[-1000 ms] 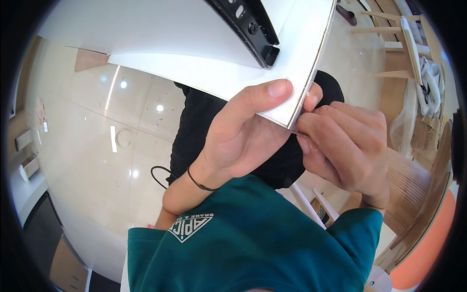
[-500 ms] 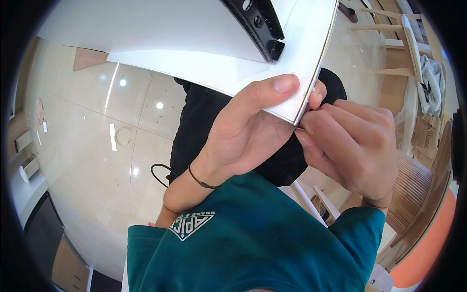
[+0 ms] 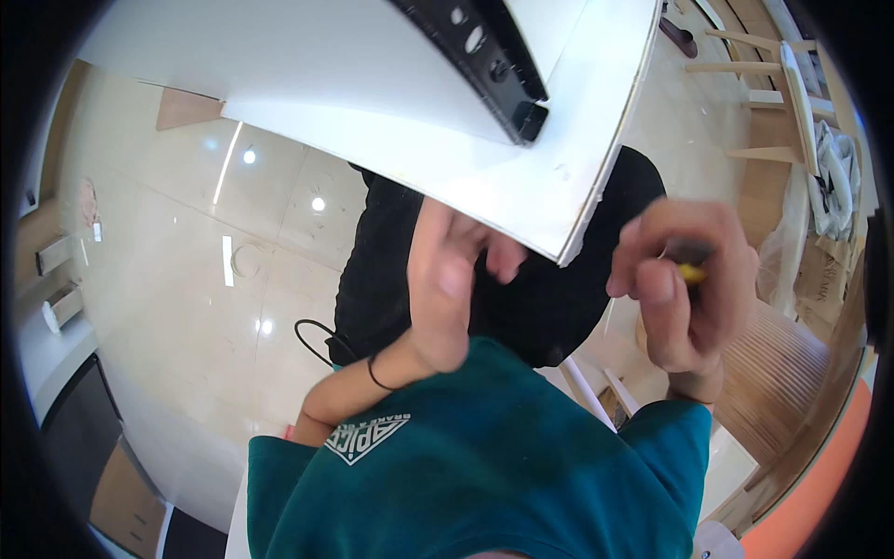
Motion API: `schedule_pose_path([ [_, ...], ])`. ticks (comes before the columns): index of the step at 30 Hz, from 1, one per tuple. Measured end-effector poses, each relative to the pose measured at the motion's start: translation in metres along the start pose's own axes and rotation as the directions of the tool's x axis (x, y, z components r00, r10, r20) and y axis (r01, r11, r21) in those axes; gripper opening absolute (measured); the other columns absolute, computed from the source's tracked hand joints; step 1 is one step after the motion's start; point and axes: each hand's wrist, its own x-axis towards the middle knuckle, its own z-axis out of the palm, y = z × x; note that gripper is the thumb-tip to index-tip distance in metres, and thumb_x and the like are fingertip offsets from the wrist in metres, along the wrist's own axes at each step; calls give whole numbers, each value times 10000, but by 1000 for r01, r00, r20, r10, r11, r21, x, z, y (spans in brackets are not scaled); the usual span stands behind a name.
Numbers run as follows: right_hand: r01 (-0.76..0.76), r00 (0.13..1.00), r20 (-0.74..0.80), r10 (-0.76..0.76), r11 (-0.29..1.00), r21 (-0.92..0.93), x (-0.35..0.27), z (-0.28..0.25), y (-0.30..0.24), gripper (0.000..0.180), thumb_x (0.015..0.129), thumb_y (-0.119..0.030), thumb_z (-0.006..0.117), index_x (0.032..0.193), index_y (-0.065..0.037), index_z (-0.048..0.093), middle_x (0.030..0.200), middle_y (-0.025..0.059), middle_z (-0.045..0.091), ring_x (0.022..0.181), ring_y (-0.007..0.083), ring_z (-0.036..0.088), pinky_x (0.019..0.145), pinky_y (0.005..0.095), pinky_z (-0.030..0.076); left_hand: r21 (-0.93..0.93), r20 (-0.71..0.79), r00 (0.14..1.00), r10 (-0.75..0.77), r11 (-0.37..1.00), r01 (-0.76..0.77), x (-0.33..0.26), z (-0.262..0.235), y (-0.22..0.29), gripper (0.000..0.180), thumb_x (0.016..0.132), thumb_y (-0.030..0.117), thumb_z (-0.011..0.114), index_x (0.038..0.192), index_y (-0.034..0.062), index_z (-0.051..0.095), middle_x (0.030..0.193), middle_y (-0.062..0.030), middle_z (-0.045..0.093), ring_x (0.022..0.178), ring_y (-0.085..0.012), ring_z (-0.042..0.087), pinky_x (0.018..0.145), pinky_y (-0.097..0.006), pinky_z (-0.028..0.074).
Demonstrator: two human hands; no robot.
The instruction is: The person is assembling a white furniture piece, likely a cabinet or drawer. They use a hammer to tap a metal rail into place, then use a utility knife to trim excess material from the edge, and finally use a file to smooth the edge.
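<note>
A white drawer panel [image 3: 521, 200] slopes down toward my lap, its near corner pointing at me. A black metal slide rail [image 3: 494, 70] with holes runs along the upright white board. My left hand [image 3: 438, 289] is just below the panel's near edge, thumb and fingers apart; some fingers are hidden behind the edge. To the right of the corner, clear of the panel, my right hand [image 3: 694, 289] is closed around a small yellow and dark grey tool [image 3: 690, 272]. Motion blurs it and the fingers cover most of it, so its kind cannot be made out.
My dark trousers [image 3: 382, 252] lie under the panel. At the right stand a pale wooden chair [image 3: 796, 102] with a plastic bag [image 3: 838, 177] and a ribbed wooden piece [image 3: 768, 373]. A white strip [image 3: 227, 261] lies on the tiled floor.
My left hand has let go of the panel corner and dropped below its edge. My right hand has moved right, off the corner, and turned, showing the small tool.
</note>
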Motion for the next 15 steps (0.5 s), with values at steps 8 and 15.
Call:
schedule_pose_path([
  [8, -117, 942, -209, 261, 843, 525, 4, 34, 20, 225, 948, -121, 531, 1136, -14, 467, 715, 101, 613, 465, 31, 412, 452, 153, 325, 593, 742, 443, 503, -184, -784, 32, -6, 45, 353, 707, 12, 797, 1020, 100, 660, 1011, -48, 607, 829, -196, 576, 613, -278, 505],
  [15, -98, 943, -78, 325, 492, 865, 10, 40, 37, 198, 949, -112, 582, 1118, -52, 498, 807, 41, 619, 534, 24, 501, 444, 169, 376, 156, 951, 273, -143, -538, -828, 49, 18, 105, 206, 751, 56, 685, 916, 179, 695, 904, 13, 590, 851, -138, 620, 723, -285, 493],
])
